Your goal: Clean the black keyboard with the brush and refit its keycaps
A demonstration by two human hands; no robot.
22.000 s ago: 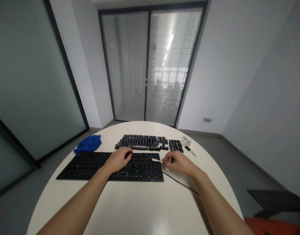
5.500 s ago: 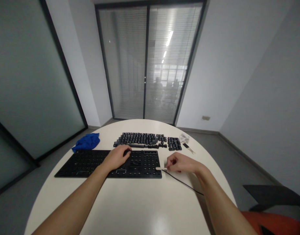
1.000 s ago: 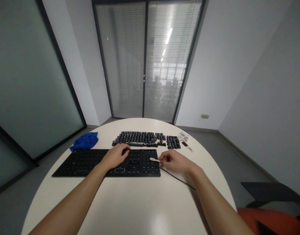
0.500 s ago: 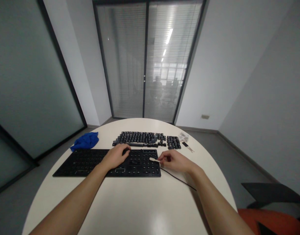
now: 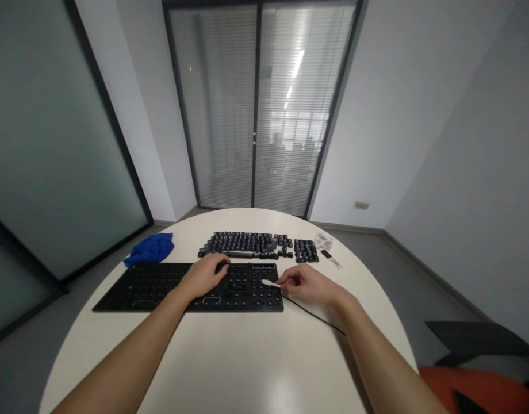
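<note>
A black keyboard base (image 5: 152, 287) with its keycaps off lies across the round white table (image 5: 247, 356). My left hand (image 5: 204, 277) rests flat on its middle, fingers stretched out. My right hand (image 5: 305, 284) pinches a small white swab-like stick (image 5: 269, 283), whose tip touches the right end of the keyboard base. The removed black keycaps (image 5: 256, 246) lie in rows behind the base.
A blue cloth (image 5: 150, 248) is bunched at the back left of the table. A black cable (image 5: 314, 317) runs from the keyboard's right end to the table's edge. A crumpled clear wrapper (image 5: 322, 240) and a small black tool (image 5: 330, 257) lie at the back right. An orange chair (image 5: 480, 394) stands lower right.
My right hand has shifted the white stick slightly left over the keyboard's right end. My left hand has stayed put.
</note>
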